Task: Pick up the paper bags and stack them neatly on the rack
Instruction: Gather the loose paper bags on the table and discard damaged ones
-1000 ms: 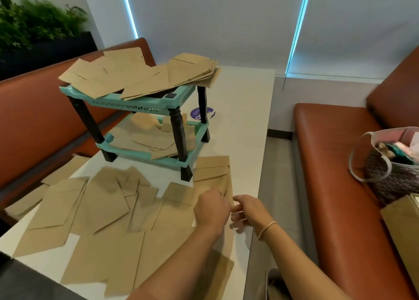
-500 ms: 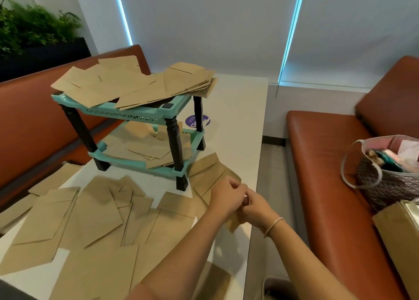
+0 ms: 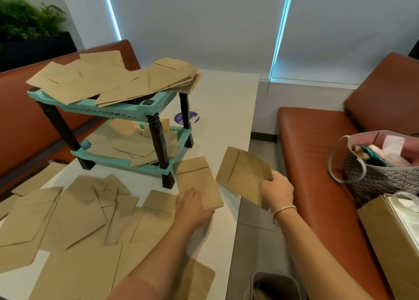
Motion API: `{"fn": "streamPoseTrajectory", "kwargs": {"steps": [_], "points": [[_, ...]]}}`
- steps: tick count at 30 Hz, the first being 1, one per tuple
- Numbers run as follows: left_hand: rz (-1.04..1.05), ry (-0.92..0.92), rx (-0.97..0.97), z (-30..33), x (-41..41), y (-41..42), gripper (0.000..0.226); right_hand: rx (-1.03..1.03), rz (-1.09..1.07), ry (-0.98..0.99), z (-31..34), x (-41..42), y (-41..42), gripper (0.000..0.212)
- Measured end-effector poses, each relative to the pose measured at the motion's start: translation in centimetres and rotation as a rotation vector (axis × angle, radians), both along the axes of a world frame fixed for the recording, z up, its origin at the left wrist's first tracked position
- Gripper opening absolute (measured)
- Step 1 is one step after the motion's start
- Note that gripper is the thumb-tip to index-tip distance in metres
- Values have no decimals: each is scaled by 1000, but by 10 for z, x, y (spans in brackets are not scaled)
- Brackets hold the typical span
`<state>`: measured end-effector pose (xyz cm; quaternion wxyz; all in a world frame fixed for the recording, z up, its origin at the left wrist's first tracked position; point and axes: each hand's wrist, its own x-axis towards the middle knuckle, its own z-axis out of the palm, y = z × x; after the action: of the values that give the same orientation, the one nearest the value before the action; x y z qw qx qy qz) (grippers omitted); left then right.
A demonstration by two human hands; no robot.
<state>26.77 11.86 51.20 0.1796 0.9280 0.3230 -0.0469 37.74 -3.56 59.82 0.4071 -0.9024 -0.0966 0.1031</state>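
A teal two-tier rack (image 3: 127,112) with dark legs stands on the white table (image 3: 226,109). Loose piles of flat brown paper bags cover its top tier (image 3: 108,82) and lower tier (image 3: 136,145). Several more bags (image 3: 74,218) lie scattered across the near table. My right hand (image 3: 275,192) grips one brown bag (image 3: 243,175) by its near edge, lifted past the table's right edge. My left hand (image 3: 192,205) lies flat with straight fingers on another bag (image 3: 197,179) lying beside the rack's front leg.
Orange bench seats run along both sides (image 3: 317,163). A woven tote (image 3: 381,175) and a large brown carrier bag (image 3: 392,243) sit on the right bench. A purple sticker (image 3: 188,118) marks the table behind the rack. A planter (image 3: 29,32) stands far left.
Both hands were together on the bags near the rack's front leg. My right hand has since lifted one bag away to the right, while my left hand now presses the remaining bag.
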Motion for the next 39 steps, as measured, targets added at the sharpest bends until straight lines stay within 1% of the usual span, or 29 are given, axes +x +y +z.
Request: {"fn": "streamPoseTrajectory", "kwargs": {"steps": [3, 6, 8, 11, 12, 14, 17, 19, 21, 24, 27, 30, 35, 39], "points": [[-56, 21, 137, 0, 4, -3, 44, 0, 0, -2, -5, 0, -5, 20], [-121, 43, 176, 1, 8, -6, 30, 20, -11, 11, -12, 1, -10, 27], [-121, 32, 170, 2, 13, -9, 26, 47, -41, 14, -16, 3, -15, 31], [-19, -48, 61, 12, 23, -24, 27, 84, -112, -5, -20, 6, -27, 24], [15, -97, 24, 17, 26, -33, 28, 87, -143, -12, -22, 8, -32, 22], [65, -247, -49, 26, 34, -56, 26, 69, -220, -14, -29, 13, -48, 27], [102, -461, -162, 38, 47, -90, 24, -1, -312, 10, -46, 24, -80, 32], [92, -524, -225, 45, 57, -113, 22, -63, -332, 13, -63, 30, -105, 33], [46, -548, -288, 48, 65, -135, 22, -164, -322, 39, -86, 32, -131, 34], [-33, -530, -359, 41, 71, -167, 22, -253, -306, 177, -125, 24, -166, 41], [-54, -489, -448, 21, 73, -192, 23, -287, -264, 304, -159, 8, -192, 38], [-27, -398, -482, -3, 73, -207, 22, -337, -213, 398, -189, -2, -207, 33], [46, -223, -455, -42, 72, -220, 26, -347, -157, 453, -229, -8, -220, 24], [71, -137, -396, -64, 70, -223, 28, -372, -90, 462, -247, -6, -223, 30]]}}
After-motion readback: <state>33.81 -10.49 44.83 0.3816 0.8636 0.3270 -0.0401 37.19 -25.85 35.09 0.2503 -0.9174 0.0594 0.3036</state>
